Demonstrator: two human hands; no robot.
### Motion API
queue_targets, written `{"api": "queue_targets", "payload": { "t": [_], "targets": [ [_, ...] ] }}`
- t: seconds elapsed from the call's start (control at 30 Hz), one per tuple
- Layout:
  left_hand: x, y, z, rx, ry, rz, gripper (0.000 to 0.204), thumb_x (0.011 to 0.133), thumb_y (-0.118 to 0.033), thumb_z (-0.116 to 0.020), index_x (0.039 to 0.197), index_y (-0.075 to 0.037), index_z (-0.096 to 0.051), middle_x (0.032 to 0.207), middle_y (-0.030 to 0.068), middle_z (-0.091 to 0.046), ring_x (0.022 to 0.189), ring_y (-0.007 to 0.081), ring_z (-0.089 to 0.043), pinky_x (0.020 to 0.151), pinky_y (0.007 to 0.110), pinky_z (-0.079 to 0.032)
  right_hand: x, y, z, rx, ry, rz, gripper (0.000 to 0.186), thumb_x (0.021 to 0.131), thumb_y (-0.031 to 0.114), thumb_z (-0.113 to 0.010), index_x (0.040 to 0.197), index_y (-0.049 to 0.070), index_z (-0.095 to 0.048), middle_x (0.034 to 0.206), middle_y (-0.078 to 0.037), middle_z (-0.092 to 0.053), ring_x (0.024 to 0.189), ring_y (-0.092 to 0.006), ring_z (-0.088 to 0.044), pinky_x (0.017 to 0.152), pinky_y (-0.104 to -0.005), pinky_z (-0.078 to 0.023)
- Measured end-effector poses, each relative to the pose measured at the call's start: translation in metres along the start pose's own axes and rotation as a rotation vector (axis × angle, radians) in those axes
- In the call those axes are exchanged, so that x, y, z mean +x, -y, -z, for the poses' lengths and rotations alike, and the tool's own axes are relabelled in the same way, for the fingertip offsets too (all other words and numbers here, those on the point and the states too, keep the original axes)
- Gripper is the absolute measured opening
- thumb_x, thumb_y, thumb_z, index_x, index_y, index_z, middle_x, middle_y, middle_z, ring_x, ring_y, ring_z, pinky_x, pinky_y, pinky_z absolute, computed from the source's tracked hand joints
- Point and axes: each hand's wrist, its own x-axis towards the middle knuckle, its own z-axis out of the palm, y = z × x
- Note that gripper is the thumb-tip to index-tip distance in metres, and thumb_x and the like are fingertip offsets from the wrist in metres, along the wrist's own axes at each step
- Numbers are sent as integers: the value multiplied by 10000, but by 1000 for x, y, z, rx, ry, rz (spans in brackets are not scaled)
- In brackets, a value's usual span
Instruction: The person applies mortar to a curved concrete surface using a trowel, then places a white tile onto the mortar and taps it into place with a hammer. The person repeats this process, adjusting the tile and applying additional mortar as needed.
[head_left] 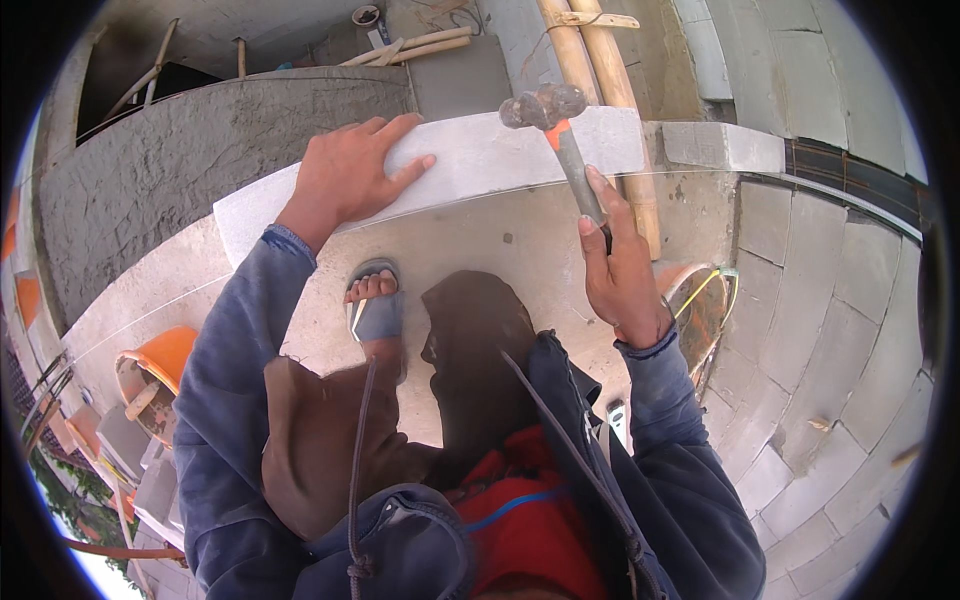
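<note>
A long pale concrete block lies across in front of me, above my feet in the picture. My left hand rests on its left half, fingers stretched and thumb apart, holding nothing. In my right hand is a hammer, gripped by its dark handle. Its rusty, rounded metal head is over the block's right part, with an orange band just below it. Whether the head touches the block I cannot tell. A thin taut string runs along the block's near edge.
Bamboo poles stand past the block on the right. Another pale block sits farther right, beside a block wall. Wet grey mortar covers a surface at left. An orange bucket is at lower left, another bucket right.
</note>
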Motion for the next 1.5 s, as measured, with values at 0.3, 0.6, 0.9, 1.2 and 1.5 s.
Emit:
{"api": "queue_targets", "payload": {
  "t": [0.3,0.6,0.9,1.2,1.5],
  "targets": [
    [9,-12,8,-51,70,-14,627,1043,-625,-590,1483,-183,-655,1182,147,-785,1024,346,-780,853,465,-606,-33,-78,20,-188,-313,109,549,1193,193,-403,1677,8,-221,1018,-170,-666,753,-189,-622,689,-330,-508],
    [9,-4,4,-32,60,-8,639,1026,-657,-594,1469,-203,-670,1255,138,-785,1081,338,-780,895,472,-615,-23,-58,47,-28,-180,-102,540,1164,165,-472,1644,-43,-334,1554,-330,-552,1419,-500,-577,1174,-505,-464],
    [10,-15,5,0,65,-19,612,1021,-615,-622,1469,-201,-662,1189,137,-786,1058,342,-773,889,479,-604,-17,-81,33,8,-19,-240,572,1140,145,-511,1668,16,-334,1527,-349,-557,1345,-515,-611,1110,-510,-502],
    [10,-13,10,-4,12,-44,568,1021,-556,-648,1457,-192,-661,1178,132,-780,1051,349,-767,896,482,-603,-31,-90,8,-106,-175,-132,548,1149,186,-509,1657,29,-375,1371,-319,-673,1119,-487,-713,999,-518,-527],
    [54,-31,13,-84,-81,-145,451,1064,-424,-655,1409,-135,-680,1290,133,-741,1253,348,-690,1047,510,-535,-39,-79,49,567,-469,-538,535,1137,184,-542,1616,59,-339,886,-61,-572,640,-128,-554,587,-321,-498]
  ]
}}
